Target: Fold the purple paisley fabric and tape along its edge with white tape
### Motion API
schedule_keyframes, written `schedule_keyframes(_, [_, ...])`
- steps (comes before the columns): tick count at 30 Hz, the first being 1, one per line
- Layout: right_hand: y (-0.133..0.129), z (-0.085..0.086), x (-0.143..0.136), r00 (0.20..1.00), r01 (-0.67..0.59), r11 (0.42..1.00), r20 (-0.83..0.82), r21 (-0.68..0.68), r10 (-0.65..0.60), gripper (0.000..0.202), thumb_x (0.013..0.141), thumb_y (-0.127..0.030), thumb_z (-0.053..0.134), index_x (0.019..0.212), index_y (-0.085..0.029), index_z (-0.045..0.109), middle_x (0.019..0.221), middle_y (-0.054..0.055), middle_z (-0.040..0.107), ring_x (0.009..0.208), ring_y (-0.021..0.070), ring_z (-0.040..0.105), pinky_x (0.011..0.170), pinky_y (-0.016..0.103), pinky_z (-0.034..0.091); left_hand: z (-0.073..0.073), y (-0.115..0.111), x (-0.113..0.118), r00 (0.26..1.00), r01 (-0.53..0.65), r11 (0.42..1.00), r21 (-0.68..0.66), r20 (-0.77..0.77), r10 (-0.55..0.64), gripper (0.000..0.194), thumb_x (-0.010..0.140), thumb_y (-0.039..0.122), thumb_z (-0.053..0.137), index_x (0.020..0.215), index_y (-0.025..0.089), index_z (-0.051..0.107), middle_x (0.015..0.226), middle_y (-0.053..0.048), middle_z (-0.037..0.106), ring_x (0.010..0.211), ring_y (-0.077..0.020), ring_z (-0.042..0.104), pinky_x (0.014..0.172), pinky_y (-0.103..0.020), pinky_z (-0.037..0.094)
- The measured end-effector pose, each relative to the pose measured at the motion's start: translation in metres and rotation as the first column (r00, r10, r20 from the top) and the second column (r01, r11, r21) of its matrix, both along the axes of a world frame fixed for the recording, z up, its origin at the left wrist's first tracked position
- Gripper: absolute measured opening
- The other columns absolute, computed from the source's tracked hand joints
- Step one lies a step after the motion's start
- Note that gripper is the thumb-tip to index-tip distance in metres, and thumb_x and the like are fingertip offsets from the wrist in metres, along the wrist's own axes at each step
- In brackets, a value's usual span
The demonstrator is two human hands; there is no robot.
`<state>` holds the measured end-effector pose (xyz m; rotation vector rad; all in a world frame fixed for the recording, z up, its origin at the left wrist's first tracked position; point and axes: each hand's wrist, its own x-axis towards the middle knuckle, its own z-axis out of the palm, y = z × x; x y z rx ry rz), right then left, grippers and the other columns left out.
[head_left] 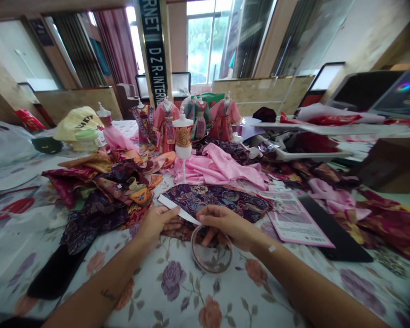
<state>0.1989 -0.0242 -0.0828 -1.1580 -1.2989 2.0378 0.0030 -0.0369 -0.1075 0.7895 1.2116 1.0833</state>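
A white strip of tape [186, 216] runs slantwise over a dark paisley cloth piece [222, 198] lying on the table. My left hand [159, 223] is closed on the strip's left part, thumb on top and fingers beneath. My right hand [227, 223] pinches near the strip's right end and has its fingers through a roll of tape [212, 266]. The roll hangs upright over the floral tablecloth [239, 296]. Just beyond the cloth stands a small white dress form [183, 150] with a gold patterned bodice.
Several small dressed mannequins [166, 123] stand at the back. Pink satin [218, 164] lies behind the paisley piece. Patterned scraps [102, 196] are heaped at left. A pink-edged printed packet [299, 221] rests on a black board [348, 246] at right, near a cardboard box [389, 166].
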Motion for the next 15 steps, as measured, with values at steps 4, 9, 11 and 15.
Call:
schedule_keyframes(4, [0.007, 0.007, 0.006, 0.998, -0.016, 0.999, -0.068, -0.030, 0.014, 0.014, 0.081, -0.022, 0.056, 0.092, -0.016, 0.050, 0.080, 0.003, 0.067, 0.038, 0.0060, 0.059, 0.025, 0.009, 0.032, 0.001, -0.001, 0.001, 0.999, -0.009, 1.000, -0.030, 0.040, 0.010, 0.016, 0.071, 0.024, 0.072, 0.069, 0.009, 0.067, 0.066, -0.007, 0.070, 0.058, -0.0116, 0.065, 0.056, -0.018, 0.055])
schedule_keyframes(9, [0.011, 0.020, 0.014, 0.975, -0.210, 0.976, -0.090, -0.060, 0.205, 0.032, 0.079, -0.022, 0.057, 0.108, -0.018, 0.044, 0.087, 0.005, 0.069, 0.041, 0.0073, 0.059, 0.028, 0.011, 0.036, 0.000, 0.000, 0.001, 0.997, -0.019, 1.000, -0.013, 0.075, 0.020, 0.011, 0.074, 0.019, 0.068, 0.071, 0.009, 0.067, 0.068, -0.006, 0.071, 0.056, -0.0103, 0.065, 0.056, -0.018, 0.055])
schedule_keyframes(11, [0.008, 0.028, 0.016, 0.971, -0.240, 0.971, -0.005, 0.015, 0.240, 0.035, 0.081, -0.026, 0.056, 0.112, -0.019, 0.043, 0.076, 0.001, 0.067, 0.035, 0.0064, 0.054, 0.026, 0.012, 0.031, 0.000, -0.001, 0.002, 0.997, -0.012, 1.000, -0.021, 0.080, 0.013, 0.010, 0.075, 0.019, 0.068, 0.072, 0.009, 0.067, 0.068, -0.006, 0.071, 0.058, -0.0112, 0.066, 0.057, -0.019, 0.056])
schedule_keyframes(15, [0.004, 0.042, 0.016, 0.921, -0.338, 0.927, 0.259, 0.159, 0.292, 0.036, 0.081, -0.029, 0.057, 0.115, -0.021, 0.045, 0.063, -0.004, 0.062, 0.029, 0.0044, 0.045, 0.028, 0.013, 0.029, 0.002, -0.002, 0.005, 0.996, -0.017, 0.999, -0.032, 0.084, 0.020, 0.012, 0.073, 0.020, 0.070, 0.070, 0.009, 0.066, 0.065, -0.007, 0.070, 0.058, -0.0122, 0.066, 0.056, -0.019, 0.056])
